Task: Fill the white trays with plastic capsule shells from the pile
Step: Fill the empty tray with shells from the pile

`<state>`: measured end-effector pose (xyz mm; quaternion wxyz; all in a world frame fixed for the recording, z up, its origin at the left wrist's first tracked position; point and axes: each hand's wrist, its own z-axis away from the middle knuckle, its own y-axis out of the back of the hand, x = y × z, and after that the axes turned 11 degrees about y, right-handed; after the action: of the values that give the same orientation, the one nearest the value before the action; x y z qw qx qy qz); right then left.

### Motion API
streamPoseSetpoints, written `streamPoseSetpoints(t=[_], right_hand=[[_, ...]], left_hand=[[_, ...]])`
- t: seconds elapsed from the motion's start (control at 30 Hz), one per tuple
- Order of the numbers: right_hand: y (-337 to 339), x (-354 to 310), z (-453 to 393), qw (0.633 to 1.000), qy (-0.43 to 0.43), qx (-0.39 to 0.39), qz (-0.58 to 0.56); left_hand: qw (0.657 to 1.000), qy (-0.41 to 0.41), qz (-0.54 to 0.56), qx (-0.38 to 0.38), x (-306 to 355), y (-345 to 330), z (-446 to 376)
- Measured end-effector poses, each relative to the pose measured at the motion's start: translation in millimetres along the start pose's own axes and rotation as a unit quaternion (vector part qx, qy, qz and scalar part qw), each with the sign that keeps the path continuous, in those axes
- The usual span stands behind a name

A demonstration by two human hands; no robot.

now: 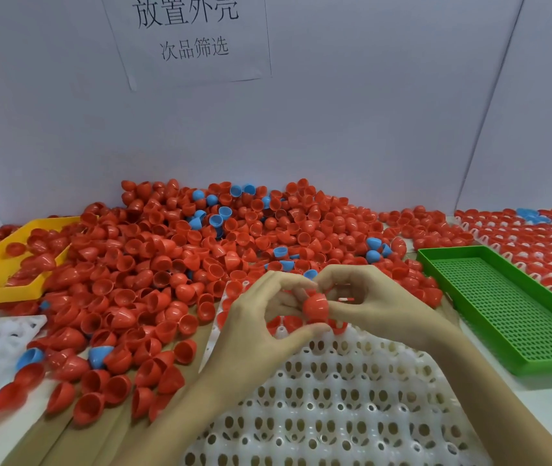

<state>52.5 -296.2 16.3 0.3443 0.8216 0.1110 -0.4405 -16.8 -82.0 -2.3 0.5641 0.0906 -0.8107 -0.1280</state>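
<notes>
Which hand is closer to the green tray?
The right hand. It is beside the green tray, just to the tray's left, pinching a red shell. The left hand is farther left, beyond the shell.

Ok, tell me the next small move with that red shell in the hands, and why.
Probably lower the red shell, pinched between the left hand and right hand, into an empty pocket at the far edge of the white tray. It hangs just above that edge, where a few shells already sit and most pockets lie empty.

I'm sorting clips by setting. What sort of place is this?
Probably a factory sorting or packing bench: a big pile of capsule shells, a white tray with rows of sockets, and a printed sign taped to the partition.
</notes>
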Motion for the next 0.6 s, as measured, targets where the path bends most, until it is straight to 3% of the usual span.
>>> streamPoseSetpoints(t=[0.1,0.3,0.43,0.6], right_hand=[[20,1,7,0.999,-0.033,0.021,0.004],[64,13,30,0.989,-0.125,-0.003,0.077],[59,20,29,0.986,-0.136,-0.019,0.097],[56,24,25,0.989,-0.106,0.000,0.105]], left_hand=[[1.000,0.015,0.010,-0.005,1,4,0],[0.992,0.029,-0.076,0.095,-8,25,-9],[0.981,0.035,-0.144,0.124,-16,35,-12],[0.964,0.004,-0.242,0.110,-24,35,-10]])
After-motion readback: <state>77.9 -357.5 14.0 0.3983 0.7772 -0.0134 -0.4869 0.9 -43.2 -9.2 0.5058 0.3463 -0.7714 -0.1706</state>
